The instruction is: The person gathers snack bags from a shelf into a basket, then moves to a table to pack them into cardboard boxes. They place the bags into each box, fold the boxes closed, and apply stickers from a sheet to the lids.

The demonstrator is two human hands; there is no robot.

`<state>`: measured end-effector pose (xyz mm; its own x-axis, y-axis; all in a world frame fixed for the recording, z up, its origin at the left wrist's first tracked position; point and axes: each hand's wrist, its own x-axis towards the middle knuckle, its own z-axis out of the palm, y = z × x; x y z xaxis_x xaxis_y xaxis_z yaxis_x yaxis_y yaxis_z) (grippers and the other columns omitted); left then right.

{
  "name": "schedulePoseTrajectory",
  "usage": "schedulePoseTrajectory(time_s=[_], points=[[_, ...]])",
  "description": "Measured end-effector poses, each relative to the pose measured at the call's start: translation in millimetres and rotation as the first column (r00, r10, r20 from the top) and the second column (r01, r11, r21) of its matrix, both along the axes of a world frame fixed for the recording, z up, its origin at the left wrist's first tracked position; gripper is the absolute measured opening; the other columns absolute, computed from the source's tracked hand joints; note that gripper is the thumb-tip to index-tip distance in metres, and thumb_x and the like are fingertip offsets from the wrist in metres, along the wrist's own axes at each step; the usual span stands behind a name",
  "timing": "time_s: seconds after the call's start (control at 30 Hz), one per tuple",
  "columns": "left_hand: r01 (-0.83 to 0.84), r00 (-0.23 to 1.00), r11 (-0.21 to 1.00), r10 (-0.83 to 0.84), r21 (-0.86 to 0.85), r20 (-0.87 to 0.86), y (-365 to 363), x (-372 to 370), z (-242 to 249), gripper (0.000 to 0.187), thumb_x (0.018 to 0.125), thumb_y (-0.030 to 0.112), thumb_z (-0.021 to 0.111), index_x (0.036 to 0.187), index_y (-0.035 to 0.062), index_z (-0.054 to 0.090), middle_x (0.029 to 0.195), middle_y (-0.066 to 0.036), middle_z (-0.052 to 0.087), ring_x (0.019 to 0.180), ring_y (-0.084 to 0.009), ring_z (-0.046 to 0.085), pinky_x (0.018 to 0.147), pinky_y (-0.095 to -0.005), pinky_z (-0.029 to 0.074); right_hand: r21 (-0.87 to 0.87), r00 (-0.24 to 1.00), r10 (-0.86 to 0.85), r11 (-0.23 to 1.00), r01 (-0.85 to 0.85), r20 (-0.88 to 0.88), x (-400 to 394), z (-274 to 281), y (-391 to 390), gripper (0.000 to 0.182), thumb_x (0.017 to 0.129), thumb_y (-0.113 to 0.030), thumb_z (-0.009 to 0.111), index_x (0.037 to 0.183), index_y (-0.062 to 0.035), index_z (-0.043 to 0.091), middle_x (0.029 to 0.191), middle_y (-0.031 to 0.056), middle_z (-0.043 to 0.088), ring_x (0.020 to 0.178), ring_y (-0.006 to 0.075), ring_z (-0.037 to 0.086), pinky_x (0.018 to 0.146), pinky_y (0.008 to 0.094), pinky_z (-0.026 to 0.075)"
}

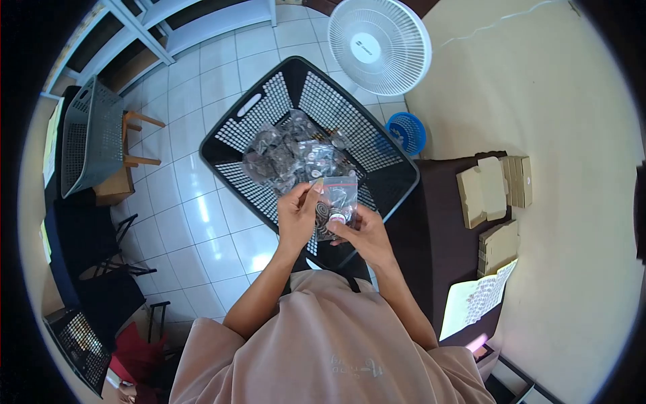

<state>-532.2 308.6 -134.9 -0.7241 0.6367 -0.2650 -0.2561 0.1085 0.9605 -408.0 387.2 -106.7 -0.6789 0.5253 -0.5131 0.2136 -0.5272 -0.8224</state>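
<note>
Both hands hold one small clear plastic bag (338, 195) with dark coiled parts inside, just above the near edge of a black perforated basket (262, 108). My left hand (298, 214) pinches the bag's upper left corner. My right hand (360, 229) grips its lower right side. Several more clear bags of small parts (289, 151) lie piled in the basket beyond the hands.
A white floor fan (380, 44) and a small blue basket (406, 131) stand beyond the black basket. A dark table (437, 229) at the right carries cardboard boxes (494, 192) and a printed sheet (474, 299). A grey basket (91, 138) rests on a wooden stool at the left.
</note>
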Motion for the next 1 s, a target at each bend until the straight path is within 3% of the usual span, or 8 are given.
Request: schedulePoseTrajectory(time_s=[0.13, 0.2, 0.33, 0.4, 0.53, 0.63, 0.73, 1.0], points=[[0.024, 0.995, 0.999, -0.028, -0.04, -0.097, 21, 27, -8, 0.016, 0.093, 0.008, 0.057, 0.089, -0.0053, 0.065, 0.07, -0.003, 0.064, 0.064, -0.0042, 0.053, 0.056, -0.0197, 0.039, 0.19, 1.0, 0.011, 0.982, -0.011, 0.004, 32, -24, 19, 0.022, 0.079, -0.003, 0.074, 0.098, 0.0001, 0.064, 0.086, 0.0015, 0.065, 0.075, 0.0067, 0.06, 0.065, 0.0222, 0.049], [0.012, 0.995, 0.997, -0.019, -0.079, -0.098, 33, 42, -10, 0.018, 0.093, 0.01, 0.058, 0.088, -0.0047, 0.065, 0.07, -0.003, 0.064, 0.064, -0.0041, 0.053, 0.056, -0.0196, 0.039, 0.039, 0.999, -0.022, 0.999, 0.023, -0.03, 49, -29, 31, 0.023, 0.08, -0.013, 0.074, 0.096, 0.0015, 0.066, 0.079, 0.0013, 0.065, 0.068, 0.0051, 0.056, 0.06, 0.0214, 0.046], [0.112, 0.991, 0.986, -0.12, -0.123, -0.056, 65, 83, -13, 0.02, 0.094, 0.016, 0.058, 0.092, -0.0031, 0.065, 0.07, -0.001, 0.063, 0.065, -0.0047, 0.055, 0.057, -0.0202, 0.043, 0.035, 0.999, 0.02, 0.999, -0.021, 0.048, 99, -44, 68, 0.018, 0.083, -0.012, 0.071, 0.095, 0.0017, 0.068, 0.081, 0.0017, 0.066, 0.073, 0.0063, 0.058, 0.064, 0.0215, 0.047], [0.093, 0.972, 0.99, -0.067, -0.109, 0.224, 87, 104, -11, 0.023, 0.095, 0.018, 0.057, 0.104, -0.0015, 0.063, 0.077, -0.003, 0.066, 0.07, -0.0082, 0.061, 0.061, -0.0227, 0.049, 0.036, 0.995, 0.031, 0.999, -0.035, 0.09, 123, -53, 91, 0.016, 0.085, -0.01, 0.069, 0.097, 0.0013, 0.069, 0.084, 0.0018, 0.067, 0.078, 0.007, 0.06, 0.069, 0.0218, 0.048], [0.231, 0.951, 0.972, -0.217, -0.038, 0.22, 115, 131, -26, 0.039, 0.098, 0.028, 0.05, 0.128, 0.0031, 0.05, 0.1, -0.015, 0.065, 0.084, -0.018, 0.066, 0.068, -0.0266, 0.054, 0.062, 0.925, -0.373, 0.927, 0.369, 0.078, 194, -66, 153, 0.014, 0.084, -0.009, 0.068, 0.094, 0.0009, 0.07, 0.084, 0.0043, 0.068, 0.077, 0.0083, 0.06, 0.07, 0.0239, 0.048], [0.291, 0.942, 0.949, -0.263, -0.119, 0.208, 124, 140, -39, 0.037, 0.098, 0.026, 0.049, 0.127, 0.0033, 0.049, 0.101, -0.015, 0.064, 0.087, -0.0214, 0.067, 0.071, -0.0304, 0.055, 0.174, 0.75, -0.658, 0.748, 0.64, 0.072, 263, -95, 210, 0.018, 0.083, -0.012, 0.069, 0.098, -0.0012, 0.068, 0.086, 0.0039, 0.067, 0.077, 0.0099, 0.061, 0.07, 0.0247, 0.049], [0.316, 0.937, 0.932, -0.278, -0.177, 0.211, 134, 150, -43, 0.033, 0.097, 0.025, 0.051, 0.121, 0.0023, 0.053, 0.097, -0.014, 0.065, 0.086, -0.0197, 0.066, 0.071, -0.0291, 0.054, 0.185, 0.635, -0.74, 0.671, 0.718, 0.22, 323, -119, 251, 0.023, 0.084, -0.019, 0.071, 0.099, -0.0043, 0.06, 0.087, 0.0044, 0.066, 0.074, 0.0119, 0.063, 0.056, 0.0269, 0.051], [0.374, 0.925, 0.866, -0.32, -0.331, 0.207, 140, 163, -59, 0.028, 0.095, 0.021, 0.054, 0.115, 0.0018, 0.057, 0.097, -0.012, 0.066, 0.087, -0.0181, 0.065, 0.073, -0.029, 0.053, 0.223, 0.655, -0.724, 0.689, 0.689, 0.214, 356, -160, 273, 0.043, 0.081, -0.009, 0.07, 0.115, 0.0, 0.046, 0.1, 0.0101, 0.062, 0.074, 0.0192, 0.065, 0.05, 0.0325, 0.06]])
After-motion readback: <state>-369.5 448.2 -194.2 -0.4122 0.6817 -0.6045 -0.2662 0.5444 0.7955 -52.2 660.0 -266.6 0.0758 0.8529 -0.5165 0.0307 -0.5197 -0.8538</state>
